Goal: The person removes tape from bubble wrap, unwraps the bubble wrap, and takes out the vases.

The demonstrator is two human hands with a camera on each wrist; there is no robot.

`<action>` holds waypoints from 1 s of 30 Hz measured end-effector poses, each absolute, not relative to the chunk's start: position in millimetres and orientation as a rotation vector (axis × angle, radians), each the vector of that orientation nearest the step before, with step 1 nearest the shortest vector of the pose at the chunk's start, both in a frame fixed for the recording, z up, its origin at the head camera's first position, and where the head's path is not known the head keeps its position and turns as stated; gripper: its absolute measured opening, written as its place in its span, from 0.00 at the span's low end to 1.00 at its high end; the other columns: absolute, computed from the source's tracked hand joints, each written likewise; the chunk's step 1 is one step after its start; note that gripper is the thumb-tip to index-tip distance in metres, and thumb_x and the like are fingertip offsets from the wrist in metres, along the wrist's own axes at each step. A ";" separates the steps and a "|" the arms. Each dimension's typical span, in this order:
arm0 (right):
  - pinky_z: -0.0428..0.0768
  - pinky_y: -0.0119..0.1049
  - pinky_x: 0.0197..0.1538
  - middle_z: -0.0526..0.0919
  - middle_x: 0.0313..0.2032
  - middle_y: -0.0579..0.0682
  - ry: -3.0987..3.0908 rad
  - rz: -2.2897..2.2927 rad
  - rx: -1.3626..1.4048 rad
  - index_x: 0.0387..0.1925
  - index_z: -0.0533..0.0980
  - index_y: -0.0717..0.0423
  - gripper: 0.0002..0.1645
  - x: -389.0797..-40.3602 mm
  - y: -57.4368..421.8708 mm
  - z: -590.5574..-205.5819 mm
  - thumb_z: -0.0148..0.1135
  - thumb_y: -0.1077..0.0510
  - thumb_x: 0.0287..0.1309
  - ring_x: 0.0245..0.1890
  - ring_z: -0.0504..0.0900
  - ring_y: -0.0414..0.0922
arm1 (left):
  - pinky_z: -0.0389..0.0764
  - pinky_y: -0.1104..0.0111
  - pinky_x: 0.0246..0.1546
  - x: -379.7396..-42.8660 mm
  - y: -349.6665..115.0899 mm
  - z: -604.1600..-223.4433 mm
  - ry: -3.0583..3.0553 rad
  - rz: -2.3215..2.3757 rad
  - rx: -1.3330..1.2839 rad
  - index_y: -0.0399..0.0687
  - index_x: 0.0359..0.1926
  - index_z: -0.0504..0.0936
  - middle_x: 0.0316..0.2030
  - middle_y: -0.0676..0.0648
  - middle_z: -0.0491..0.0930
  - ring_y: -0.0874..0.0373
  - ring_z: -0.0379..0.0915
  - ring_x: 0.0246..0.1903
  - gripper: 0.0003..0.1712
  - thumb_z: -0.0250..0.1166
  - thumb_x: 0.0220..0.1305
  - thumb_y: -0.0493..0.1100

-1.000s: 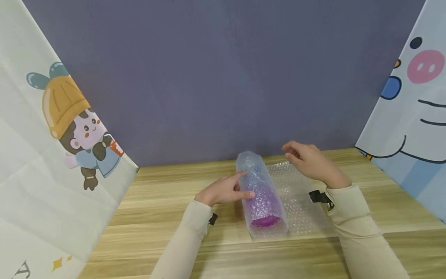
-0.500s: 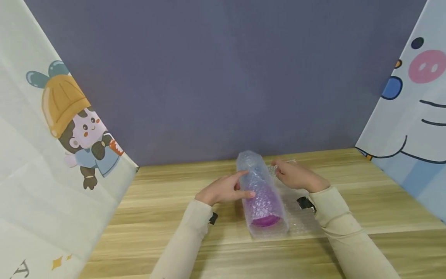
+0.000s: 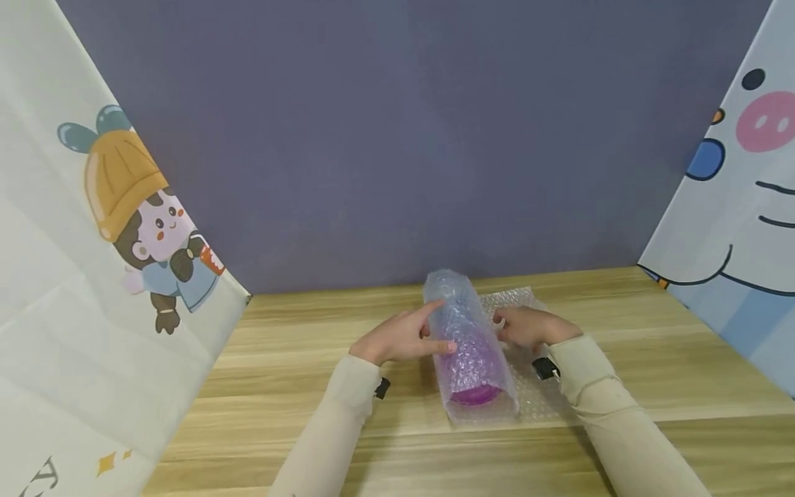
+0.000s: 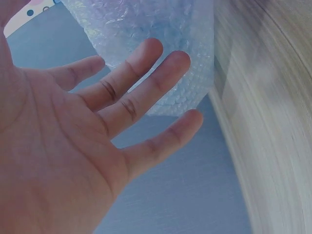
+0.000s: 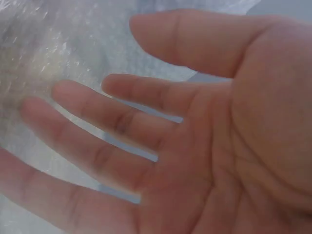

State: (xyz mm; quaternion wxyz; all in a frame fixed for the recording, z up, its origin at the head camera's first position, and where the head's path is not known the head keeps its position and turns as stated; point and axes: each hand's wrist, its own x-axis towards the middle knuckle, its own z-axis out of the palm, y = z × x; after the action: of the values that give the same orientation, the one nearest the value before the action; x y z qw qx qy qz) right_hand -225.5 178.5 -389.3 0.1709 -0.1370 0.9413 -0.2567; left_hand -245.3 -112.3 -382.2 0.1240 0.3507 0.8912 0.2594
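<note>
A roll of bubble wrap (image 3: 473, 359) lies lengthwise on the table in the head view, around a purple-to-blue, roughly cylindrical thing (image 3: 477, 395) whose round purple end shows at the near opening. A loose flap of bubble wrap (image 3: 535, 400) spreads flat to the right of the roll. My left hand (image 3: 400, 336) rests against the roll's left side, thumb and forefinger stretched over it. In the left wrist view, its other fingers (image 4: 151, 92) are spread beside the wrap (image 4: 141, 24). My right hand (image 3: 531, 326) is over the flap, fingertips near the roll's right side, fingers (image 5: 87, 141) relaxed and apart.
The wood-grain table (image 3: 298, 386) ends at a grey-blue back panel (image 3: 410, 138) just behind the roll. Printed white side panels stand at the left (image 3: 56, 276) and right (image 3: 733, 262), one with a cartoon figure (image 3: 155, 235).
My right hand has come down and left from above the flap to the roll's right side. The flap's far edge, raised half a second ago, lies flat again. My left hand stays put.
</note>
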 end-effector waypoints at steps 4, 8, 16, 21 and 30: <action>0.87 0.45 0.23 0.79 0.53 0.72 2.667 -0.790 -0.362 0.58 0.70 0.68 0.23 -228.1 181.7 -395.2 0.58 0.59 0.66 0.37 0.83 0.53 | 0.83 0.65 0.42 -245.2 -113.2 -380.6 2.595 0.755 1.016 0.65 0.82 0.47 0.52 0.44 0.82 0.58 0.79 0.47 0.58 0.63 0.60 0.75; 0.87 0.45 0.21 0.79 0.53 0.71 2.680 -0.812 -0.323 0.58 0.71 0.68 0.26 -228.2 179.0 -401.7 0.60 0.58 0.64 0.37 0.83 0.51 | 0.82 0.65 0.41 -244.8 -114.9 -379.7 2.582 0.760 1.009 0.65 0.82 0.47 0.52 0.42 0.82 0.59 0.78 0.42 0.58 0.65 0.60 0.74; 0.85 0.44 0.17 0.80 0.52 0.69 2.762 -0.696 -0.339 0.54 0.74 0.65 0.21 -229.0 169.0 -406.6 0.60 0.63 0.59 0.33 0.83 0.51 | 0.83 0.61 0.48 -244.9 -117.4 -379.2 2.565 0.785 1.050 0.66 0.82 0.50 0.59 0.42 0.79 0.51 0.79 0.54 0.55 0.66 0.61 0.71; 0.85 0.43 0.17 0.81 0.47 0.67 2.792 -0.662 -0.353 0.50 0.76 0.63 0.21 -228.7 169.3 -406.9 0.65 0.66 0.52 0.31 0.83 0.51 | 0.82 0.60 0.51 -243.9 -118.8 -378.5 2.543 0.791 1.082 0.67 0.80 0.55 0.66 0.45 0.75 0.48 0.76 0.58 0.50 0.65 0.63 0.68; 0.82 0.41 0.15 0.82 0.40 0.57 2.842 -0.643 -0.375 0.44 0.78 0.57 0.20 -232.1 167.2 -414.0 0.71 0.66 0.47 0.33 0.82 0.49 | 0.81 0.62 0.50 -241.7 -122.1 -376.6 2.551 0.726 1.047 0.69 0.77 0.62 0.61 0.48 0.77 0.54 0.76 0.55 0.42 0.62 0.65 0.67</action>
State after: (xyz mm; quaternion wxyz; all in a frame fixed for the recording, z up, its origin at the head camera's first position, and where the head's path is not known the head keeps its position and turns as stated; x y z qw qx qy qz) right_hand -232.1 167.2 -414.0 0.1016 -0.1271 0.9624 -0.2176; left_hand -241.7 -122.1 -376.6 0.1445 0.3633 0.8852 0.2520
